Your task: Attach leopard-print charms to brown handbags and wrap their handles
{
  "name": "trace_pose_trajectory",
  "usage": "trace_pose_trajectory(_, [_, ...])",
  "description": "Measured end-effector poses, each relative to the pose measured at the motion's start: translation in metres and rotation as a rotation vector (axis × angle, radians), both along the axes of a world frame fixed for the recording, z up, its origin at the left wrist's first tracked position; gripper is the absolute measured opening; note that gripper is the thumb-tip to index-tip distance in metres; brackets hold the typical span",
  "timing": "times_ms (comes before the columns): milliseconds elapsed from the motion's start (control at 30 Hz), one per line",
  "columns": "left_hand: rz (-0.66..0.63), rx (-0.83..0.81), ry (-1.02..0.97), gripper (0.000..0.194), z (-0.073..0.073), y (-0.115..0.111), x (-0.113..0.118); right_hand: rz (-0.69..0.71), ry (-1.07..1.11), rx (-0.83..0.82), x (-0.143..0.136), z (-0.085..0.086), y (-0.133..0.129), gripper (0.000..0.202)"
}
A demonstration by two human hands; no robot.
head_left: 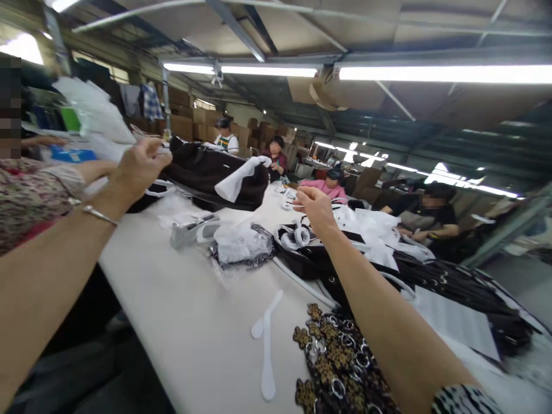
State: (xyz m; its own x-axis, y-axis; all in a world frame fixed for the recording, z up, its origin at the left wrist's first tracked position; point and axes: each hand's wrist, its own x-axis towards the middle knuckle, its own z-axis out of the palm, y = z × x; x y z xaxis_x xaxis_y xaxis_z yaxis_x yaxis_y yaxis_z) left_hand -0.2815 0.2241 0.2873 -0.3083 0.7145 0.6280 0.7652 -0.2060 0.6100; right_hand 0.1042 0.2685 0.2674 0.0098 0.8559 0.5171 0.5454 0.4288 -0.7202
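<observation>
My left hand (pixel 144 167) is closed, with its fingertips pinched at the left edge of a black bag (pixel 198 172). A white sheet of wrapping (pixel 239 179) hangs over the bag's front. Farther right, my right hand (pixel 318 210) reaches out with thumb and fingers pinched together; what sits between them is too small to make out. Just under that hand lies another black bag (pixel 297 261) with rolled white wrapped straps (pixel 297 236). Crumpled clear plastic (pixel 241 244) rests on the white table (pixel 190 322) between my arms.
Flower-shaped leopard-print charms with metal rings (pixel 332 351) are heaped at the near right. Two white strips (pixel 267 356) lie beside them. Black bags with white sheets (pixel 457 287) are piled along the right. A co-worker's arm (pixel 92 169) is close on the left; several people sit farther back.
</observation>
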Motion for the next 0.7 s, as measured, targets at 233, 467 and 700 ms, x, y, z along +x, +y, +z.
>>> trace_pose_trajectory(233, [-0.296, -0.299, 0.070, 0.038, -0.231, -0.049, 0.106, -0.260, -0.611, -0.122, 0.142, -0.085, -0.007, 0.024])
trace_pose_trajectory(467, [-0.228, -0.217, 0.444, 0.041, -0.406, -0.119, 0.172, -0.397, -0.957, -0.191, 0.217, -0.125, 0.027, 0.059])
trace_pose_trajectory(700, [-0.196, -0.134, 0.657, 0.042, -0.399, -0.123, 0.176, -0.272, -1.114, -0.227, 0.225, -0.142, 0.056, 0.034])
